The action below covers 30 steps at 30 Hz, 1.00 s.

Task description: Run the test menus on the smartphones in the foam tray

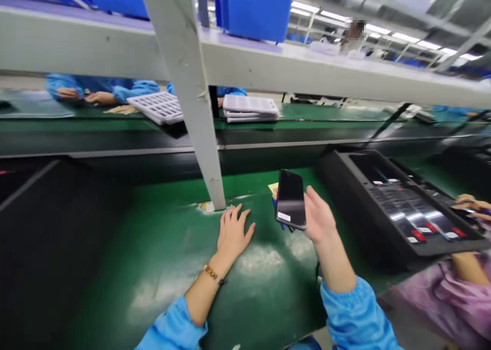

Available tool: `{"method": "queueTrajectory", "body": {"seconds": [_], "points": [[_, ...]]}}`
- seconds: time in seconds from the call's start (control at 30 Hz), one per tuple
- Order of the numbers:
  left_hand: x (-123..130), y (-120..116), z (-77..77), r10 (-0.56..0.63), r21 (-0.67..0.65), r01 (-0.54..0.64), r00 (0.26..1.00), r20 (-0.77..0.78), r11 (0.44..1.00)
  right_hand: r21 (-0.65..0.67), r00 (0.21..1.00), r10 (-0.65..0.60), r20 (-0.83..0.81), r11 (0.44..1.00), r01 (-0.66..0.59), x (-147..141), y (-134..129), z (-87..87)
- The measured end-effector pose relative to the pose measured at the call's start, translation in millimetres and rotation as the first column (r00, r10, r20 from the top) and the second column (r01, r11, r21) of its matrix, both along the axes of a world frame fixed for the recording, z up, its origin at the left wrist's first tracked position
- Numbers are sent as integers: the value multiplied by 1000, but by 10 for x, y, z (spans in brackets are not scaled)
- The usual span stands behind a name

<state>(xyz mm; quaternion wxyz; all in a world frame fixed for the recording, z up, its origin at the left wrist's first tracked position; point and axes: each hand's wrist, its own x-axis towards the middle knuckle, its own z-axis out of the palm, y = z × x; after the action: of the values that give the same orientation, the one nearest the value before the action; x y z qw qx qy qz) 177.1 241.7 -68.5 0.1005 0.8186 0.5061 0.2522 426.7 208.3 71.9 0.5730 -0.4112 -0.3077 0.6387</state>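
In my right hand [321,218] I hold a black smartphone [291,196], its dark screen facing up toward me and a small white label near its lower edge. My fingers behind the phone are hidden. My left hand [233,230] lies palm down on the green work surface [172,268], fingers spread, with nothing in it. It rests close to the foot of a white post [210,171]. Partly hidden behind the phone are a yellow piece [272,187] and something blue, too covered to name.
A black tray [364,206] of several phones stands to the right, beside a co-worker's hand [473,206]. At left is a large black box [49,247]. Across the conveyor, other hands [100,97] work near white trays [251,108]. Blue bins [255,9] sit on the shelf above.
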Motion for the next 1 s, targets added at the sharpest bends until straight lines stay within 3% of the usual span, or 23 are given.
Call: {"method": "queueTrajectory", "body": {"seconds": [0.1,0.23,0.37,0.53,0.6,0.73,0.87,1.0], "points": [[-11,-12,-5,2,-44,-3,1000,-29,999,-107,928,155,-339,974,-202,-569,-85,-445],[-62,-2,-58,-13,-99,8,999,-44,995,-170,863,231,-449,926,-337,-895,-136,-695],[-83,-23,-8,-49,-130,46,999,-21,990,-176,847,216,-485,925,-337,-869,-176,-743],[-27,-67,118,-33,-142,32,999,-5,989,-251,907,-27,-420,964,-87,-740,-115,-768],[-11,-75,143,-30,-145,29,1000,-7,989,-261,916,-70,-395,964,-39,-708,-99,-760],[-24,-69,151,-34,-153,32,999,-14,988,-213,935,-16,-354,975,-64,-696,-168,-703],[-67,-40,113,-60,-176,60,998,4,983,-100,940,167,-297,974,-205,-738,-280,-668],[-100,-20,9,-71,-189,78,997,41,979,-166,939,190,-287,956,-244,-780,-316,-704]]}}
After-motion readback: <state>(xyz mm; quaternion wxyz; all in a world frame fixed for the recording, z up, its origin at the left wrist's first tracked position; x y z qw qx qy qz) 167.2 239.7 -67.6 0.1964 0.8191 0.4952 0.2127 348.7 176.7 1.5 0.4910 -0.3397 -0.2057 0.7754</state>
